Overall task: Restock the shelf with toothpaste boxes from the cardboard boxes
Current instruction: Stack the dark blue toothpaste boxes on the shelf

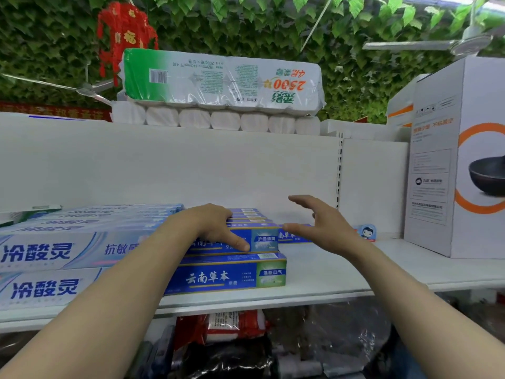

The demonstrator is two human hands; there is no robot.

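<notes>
On shelf (341,272), blue toothpaste boxes (226,277) sat stacked; left hand (216,228) clasped top box (263,240); right hand (322,228) spread, empty; space rightward lay unfilled.

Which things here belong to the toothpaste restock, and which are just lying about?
Job: blue toothpaste boxes, held by left hand; pale toothpaste boxes; shelf; open right hand.
Lying about: toilet-paper pack; pan carton; red hanging ornament; cartoon tag.

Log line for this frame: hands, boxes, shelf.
phase: placing | left hand: grips top blue toothpaste box on stack | right hand: open, beside stack, holds nothing | shelf: white toothpaste boxes left of stack
</notes>
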